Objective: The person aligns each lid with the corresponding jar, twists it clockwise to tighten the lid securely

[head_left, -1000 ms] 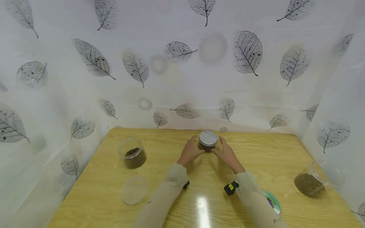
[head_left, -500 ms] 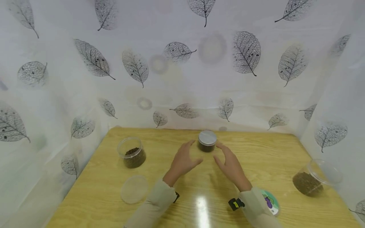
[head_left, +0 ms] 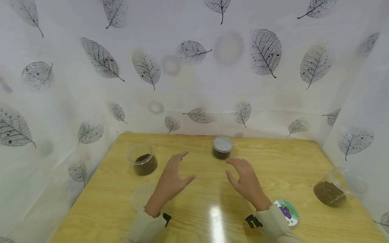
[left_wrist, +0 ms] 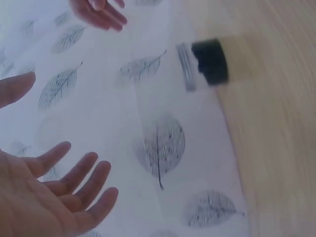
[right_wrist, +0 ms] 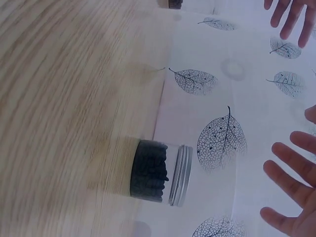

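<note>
Your left hand (head_left: pixel 170 180) and right hand (head_left: pixel 247 179), fingers spread and holding nothing, face each other over the table (head_left: pixel 188 219). The lidded jar (head_left: pixel 222 148) stands upright, axis vertical, near the far edge, just beyond your right hand, the nearer one.

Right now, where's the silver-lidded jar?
In the head view, the silver-lidded jar stands near the back edge of the table, slightly right of centre, just beyond the right hand and apart from it.
</note>
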{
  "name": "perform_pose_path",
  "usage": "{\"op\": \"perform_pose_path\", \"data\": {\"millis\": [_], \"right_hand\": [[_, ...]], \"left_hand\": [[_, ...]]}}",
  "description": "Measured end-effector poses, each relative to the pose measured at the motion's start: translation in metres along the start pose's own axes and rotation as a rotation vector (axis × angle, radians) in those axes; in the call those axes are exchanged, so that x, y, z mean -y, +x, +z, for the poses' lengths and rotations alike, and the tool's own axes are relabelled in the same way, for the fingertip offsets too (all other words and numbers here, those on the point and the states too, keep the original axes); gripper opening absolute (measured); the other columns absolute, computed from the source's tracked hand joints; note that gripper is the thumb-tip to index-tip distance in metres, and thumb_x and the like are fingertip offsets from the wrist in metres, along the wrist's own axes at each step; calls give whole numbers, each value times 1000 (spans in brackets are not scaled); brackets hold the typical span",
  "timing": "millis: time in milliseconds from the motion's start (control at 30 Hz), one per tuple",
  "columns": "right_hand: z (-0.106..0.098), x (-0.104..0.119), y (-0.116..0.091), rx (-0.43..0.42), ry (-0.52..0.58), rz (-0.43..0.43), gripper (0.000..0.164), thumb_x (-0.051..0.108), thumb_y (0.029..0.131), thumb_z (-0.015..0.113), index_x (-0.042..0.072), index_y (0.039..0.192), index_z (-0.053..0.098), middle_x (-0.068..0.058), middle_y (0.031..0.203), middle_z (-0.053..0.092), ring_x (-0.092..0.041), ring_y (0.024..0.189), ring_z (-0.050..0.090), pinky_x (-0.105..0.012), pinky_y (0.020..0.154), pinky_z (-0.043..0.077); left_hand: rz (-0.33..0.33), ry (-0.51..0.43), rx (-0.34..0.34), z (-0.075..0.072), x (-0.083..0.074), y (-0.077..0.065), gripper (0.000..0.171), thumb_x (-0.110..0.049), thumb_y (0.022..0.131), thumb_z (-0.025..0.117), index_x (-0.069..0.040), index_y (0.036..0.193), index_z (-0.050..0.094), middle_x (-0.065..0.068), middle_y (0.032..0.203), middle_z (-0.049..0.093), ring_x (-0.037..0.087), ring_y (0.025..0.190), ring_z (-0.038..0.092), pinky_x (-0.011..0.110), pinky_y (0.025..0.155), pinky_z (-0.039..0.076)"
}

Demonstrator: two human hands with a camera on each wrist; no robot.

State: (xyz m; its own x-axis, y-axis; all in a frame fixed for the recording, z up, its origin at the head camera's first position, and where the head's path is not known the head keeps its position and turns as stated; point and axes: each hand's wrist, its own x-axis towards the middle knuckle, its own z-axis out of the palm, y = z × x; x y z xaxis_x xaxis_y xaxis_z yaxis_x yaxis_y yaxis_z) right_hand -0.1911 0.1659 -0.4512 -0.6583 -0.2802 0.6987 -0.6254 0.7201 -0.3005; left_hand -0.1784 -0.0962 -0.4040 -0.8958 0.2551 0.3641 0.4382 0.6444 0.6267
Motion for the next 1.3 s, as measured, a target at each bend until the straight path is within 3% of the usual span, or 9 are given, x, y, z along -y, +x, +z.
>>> {"op": "perform_pose_path", "data": {"millis": [300,400,533,633,700,800,900,1067,1300], "right_hand": [[8,11,5,55,35,-94,44,11,77,70,-1,117,59,-11,113,65,-28,103,61,-55,98,39],[12,15,7,68,56,-133,43,16,81,68,0,120,57,-10,114,64,-25,105,60,-53,97,39],[18,23,15,93,77,-175,43,24,87,65,2,123,55,-8,116,63,-23,107,59,-52,98,40],[23,33,23,130,93,-189,48,25,85,68,4,125,54,-7,118,63,-21,109,60,-52,100,39],[28,39,28,154,112,-198,52,25,81,72,6,126,54,-6,120,63,-19,111,59,-51,101,40],[38,48,37,194,151,-224,57,28,79,74,6,127,53,-4,122,62,-18,109,59,-46,99,42],[52,57,46,257,191,-252,60,30,78,75,7,128,53,-4,124,61,-17,110,58,-42,98,43],[77,76,57,408,224,-274,66,37,77,75,11,133,49,-3,129,58,-19,118,54,-42,100,44],[112,102,65,580,188,-343,75,50,78,71,15,138,43,-3,137,50,-19,123,51,-36,103,43]], "left_hand": [[125,-43,-142,-51,31,-19,74,-10,77,77,-11,140,38,13,136,44,30,121,45,48,98,42],[152,-40,-211,-64,46,-24,75,-4,74,77,-6,139,39,15,133,46,30,118,46,29,104,37],[156,12,-291,-80,65,-28,76,2,70,77,1,137,41,21,128,47,31,115,45,8,100,27],[109,37,-319,-91,81,-30,77,3,70,76,0,138,39,22,129,45,30,117,43,18,101,31],[71,19,-323,-97,93,-30,77,3,72,75,-1,139,38,23,132,42,32,118,42,33,103,34],[15,-20,-306,-101,113,-28,77,1,74,73,-2,141,35,24,138,37,37,121,38,57,99,33],[-34,-81,-255,-104,135,-25,79,-1,77,72,-1,144,29,26,143,29,44,126,32,66,99,28],[-132,-190,-146,-101,167,-21,91,-5,79,72,-6,150,13,26,151,16,49,135,19,68,105,20],[-210,-318,-58,-93,195,-14,106,-9,80,72,-12,151,-6,23,156,-2,49,141,5,67,109,10]]}}
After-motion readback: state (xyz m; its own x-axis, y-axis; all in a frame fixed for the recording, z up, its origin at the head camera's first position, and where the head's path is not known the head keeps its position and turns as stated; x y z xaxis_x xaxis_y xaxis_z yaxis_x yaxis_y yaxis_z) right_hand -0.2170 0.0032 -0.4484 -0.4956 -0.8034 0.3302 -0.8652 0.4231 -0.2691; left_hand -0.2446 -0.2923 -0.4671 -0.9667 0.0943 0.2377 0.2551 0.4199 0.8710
